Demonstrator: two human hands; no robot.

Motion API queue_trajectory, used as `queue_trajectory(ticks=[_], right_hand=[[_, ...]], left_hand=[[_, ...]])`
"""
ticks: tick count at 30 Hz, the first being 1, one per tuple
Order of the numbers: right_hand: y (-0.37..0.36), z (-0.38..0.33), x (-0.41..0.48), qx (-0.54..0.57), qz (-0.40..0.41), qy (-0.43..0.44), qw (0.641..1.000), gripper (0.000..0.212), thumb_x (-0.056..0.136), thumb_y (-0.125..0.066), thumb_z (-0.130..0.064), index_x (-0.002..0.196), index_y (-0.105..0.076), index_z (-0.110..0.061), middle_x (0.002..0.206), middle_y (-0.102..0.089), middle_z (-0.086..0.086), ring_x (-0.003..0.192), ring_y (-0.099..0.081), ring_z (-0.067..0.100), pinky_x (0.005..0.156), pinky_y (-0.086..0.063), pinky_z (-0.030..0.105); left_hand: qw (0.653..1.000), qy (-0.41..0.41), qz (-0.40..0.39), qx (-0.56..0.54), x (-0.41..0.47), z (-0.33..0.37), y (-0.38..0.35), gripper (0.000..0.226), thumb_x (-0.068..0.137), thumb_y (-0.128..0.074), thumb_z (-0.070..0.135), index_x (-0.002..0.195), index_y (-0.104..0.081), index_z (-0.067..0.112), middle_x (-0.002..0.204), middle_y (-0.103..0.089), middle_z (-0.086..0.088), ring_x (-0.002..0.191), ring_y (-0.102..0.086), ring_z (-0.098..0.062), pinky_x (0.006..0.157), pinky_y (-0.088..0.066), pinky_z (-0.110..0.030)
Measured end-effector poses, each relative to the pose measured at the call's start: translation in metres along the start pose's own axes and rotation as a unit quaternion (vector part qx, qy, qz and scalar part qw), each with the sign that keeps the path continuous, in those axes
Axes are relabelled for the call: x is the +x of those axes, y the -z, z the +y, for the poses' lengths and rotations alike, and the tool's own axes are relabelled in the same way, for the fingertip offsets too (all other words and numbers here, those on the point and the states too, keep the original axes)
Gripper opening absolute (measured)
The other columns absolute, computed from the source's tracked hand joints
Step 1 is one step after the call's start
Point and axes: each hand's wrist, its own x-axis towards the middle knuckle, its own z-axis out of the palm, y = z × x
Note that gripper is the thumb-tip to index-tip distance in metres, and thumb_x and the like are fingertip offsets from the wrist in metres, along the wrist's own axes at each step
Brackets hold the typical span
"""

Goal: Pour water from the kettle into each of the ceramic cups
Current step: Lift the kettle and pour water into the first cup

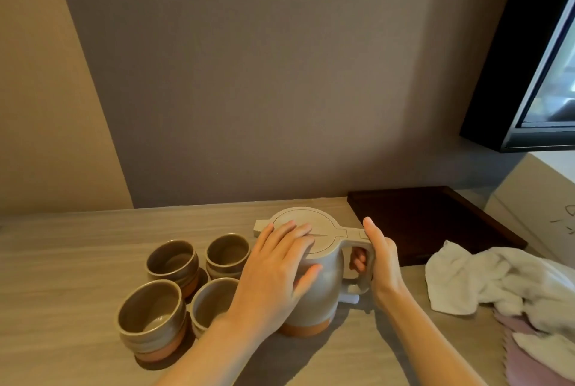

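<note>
A grey ceramic kettle (323, 289) with a terracotta base stands upright on the wooden table, spout pointing left and lid closed. My right hand (381, 261) is wrapped around its handle, thumb up by the lid hinge. My left hand (277, 267) lies flat on the lid and the kettle's left side, fingers spread. To the left stand several brown glazed ceramic cups in a square cluster: far left (172, 261), far right (227, 253), near left (151, 317) and near right (211, 301), the last partly hidden by my left wrist. I see no water in them.
A dark wooden tray (429, 217) lies behind the kettle to the right. A crumpled white towel (497, 280) and a pink cloth (522, 336) sit at the right. A grey wall runs close behind the table (77, 245). A black-framed screen (535, 74) hangs upper right.
</note>
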Motion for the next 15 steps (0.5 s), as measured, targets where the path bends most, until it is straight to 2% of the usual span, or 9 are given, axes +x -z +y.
queue_trajectory(ticks=[3,6,9,12,15], right_hand=[[0.001,0.001,0.002,0.035,0.007,-0.006,0.999,0.080,0.055,-0.062,-0.081,0.059,-0.056,-0.002,0.050,-0.044,0.008,0.041,-0.036,0.012,0.044,-0.030,0.024],[-0.001,0.004,0.003,0.077,0.025,-0.028,0.996,0.062,0.060,-0.066,-0.066,0.055,-0.055,-0.005,0.051,-0.046,0.007,0.039,-0.036,0.009,0.041,-0.030,0.020],[-0.004,0.004,0.003,0.123,0.044,-0.053,0.990,0.046,0.073,-0.063,-0.050,0.052,-0.056,-0.010,0.048,-0.050,0.002,0.036,-0.036,0.007,0.038,-0.029,0.017],[-0.007,0.000,0.004,0.141,0.067,-0.075,0.985,0.041,0.087,-0.059,-0.037,0.056,-0.057,-0.010,0.049,-0.053,0.000,0.035,-0.038,0.006,0.038,-0.030,0.015],[-0.012,-0.010,0.004,0.147,0.071,-0.083,0.983,0.037,0.086,-0.059,-0.034,0.057,-0.056,-0.011,0.050,-0.049,0.001,0.036,-0.035,0.006,0.039,-0.029,0.016]], left_hand=[[1.000,0.004,-0.002,-0.008,0.000,-0.001,0.000,0.046,0.096,-0.039,0.052,0.131,-0.056,0.027,0.142,-0.051,0.011,0.139,-0.033,-0.006,0.116,-0.019,-0.030],[1.000,-0.003,-0.008,0.004,-0.001,-0.001,0.002,0.048,0.098,-0.035,0.052,0.134,-0.055,0.027,0.143,-0.052,0.009,0.139,-0.036,-0.008,0.116,-0.017,-0.031],[1.000,-0.005,-0.011,0.011,-0.001,-0.001,0.002,0.048,0.099,-0.034,0.051,0.135,-0.054,0.027,0.144,-0.051,0.009,0.140,-0.035,-0.008,0.116,-0.016,-0.033],[1.000,0.004,-0.002,0.010,-0.001,-0.004,0.002,0.048,0.099,-0.034,0.050,0.137,-0.052,0.027,0.145,-0.049,0.009,0.141,-0.031,-0.006,0.117,-0.016,-0.031],[1.000,0.007,0.003,-0.003,0.001,-0.007,0.005,0.049,0.099,-0.034,0.050,0.138,-0.051,0.026,0.147,-0.047,0.009,0.142,-0.027,-0.004,0.117,-0.015,-0.029]])
